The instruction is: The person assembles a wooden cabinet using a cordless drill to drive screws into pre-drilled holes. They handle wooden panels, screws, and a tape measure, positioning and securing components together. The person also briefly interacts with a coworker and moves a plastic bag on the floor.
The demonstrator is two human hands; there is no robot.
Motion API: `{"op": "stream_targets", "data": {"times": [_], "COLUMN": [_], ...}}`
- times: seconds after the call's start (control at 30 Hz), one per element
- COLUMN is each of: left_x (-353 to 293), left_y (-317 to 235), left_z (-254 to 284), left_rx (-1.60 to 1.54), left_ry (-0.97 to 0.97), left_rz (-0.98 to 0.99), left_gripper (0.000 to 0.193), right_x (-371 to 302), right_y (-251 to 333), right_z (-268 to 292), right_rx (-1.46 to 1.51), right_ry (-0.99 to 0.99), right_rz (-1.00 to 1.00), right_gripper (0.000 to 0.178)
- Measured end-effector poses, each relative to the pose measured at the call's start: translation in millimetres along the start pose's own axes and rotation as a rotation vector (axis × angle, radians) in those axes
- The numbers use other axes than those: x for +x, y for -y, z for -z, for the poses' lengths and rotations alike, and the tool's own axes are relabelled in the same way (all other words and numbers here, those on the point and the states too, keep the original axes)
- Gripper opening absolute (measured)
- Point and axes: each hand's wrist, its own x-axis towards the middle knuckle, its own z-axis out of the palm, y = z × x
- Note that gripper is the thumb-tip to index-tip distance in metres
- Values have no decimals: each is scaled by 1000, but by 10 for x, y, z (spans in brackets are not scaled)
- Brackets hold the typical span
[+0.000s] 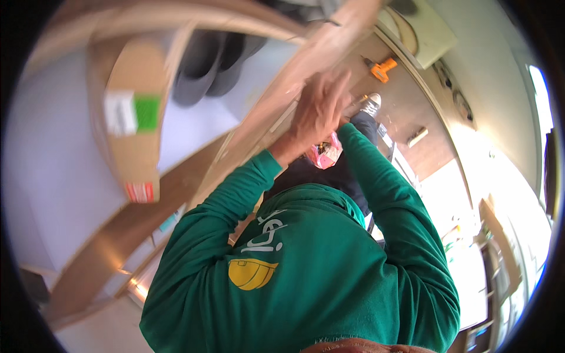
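Observation:
My left hand [315, 115] is raised at the edge of a wooden panel [276, 94]. Motion smears its fingers, and I cannot make out whether they hold anything. Only a small part of my right hand [345, 120] shows beside it, the rest lying behind the left hand. Just below the two hands is a pink and clear plastic bag [327, 154] with small dark and brassy pieces inside. Whether the right hand grips this bag is hidden.
An orange cordless drill [384, 70] lies on the brown floor beyond my shoe [371, 104]. At left, a cardboard piece [138, 76] with white and green labels and dark shoes [206, 67] sit by pale shelving. A small light block [418, 136] lies at right.

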Motion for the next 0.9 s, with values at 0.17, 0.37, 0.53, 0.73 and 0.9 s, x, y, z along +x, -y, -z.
{"op": "stream_targets", "data": {"times": [0.17,0.37,0.53,0.73,0.9], "left_x": [-2200,-4800,-6868,-7589,-7604], "left_y": [407,1225,1223,506,-4], "left_z": [21,-106,-647,-780,-1395], "left_rx": [-128,-208,-122,-201,-659], "left_ry": [-23,102,-238,-389,-528], "left_rz": [346,840,1349,1741,1856], "left_gripper": [73,65,46,37,54], "right_x": [-313,-894,-1218,-1573,-1777], "right_y": [-182,-258,-551,-221,-143], "right_z": [-846,-1545,-2323,-2977,-3519], "right_rx": [340,-50,-115,-145,-198], "right_ry": [-128,31,439,704,793], "right_rz": [-259,-187,-299,-498,-555], "right_gripper": [18,14,15,16,15]}}
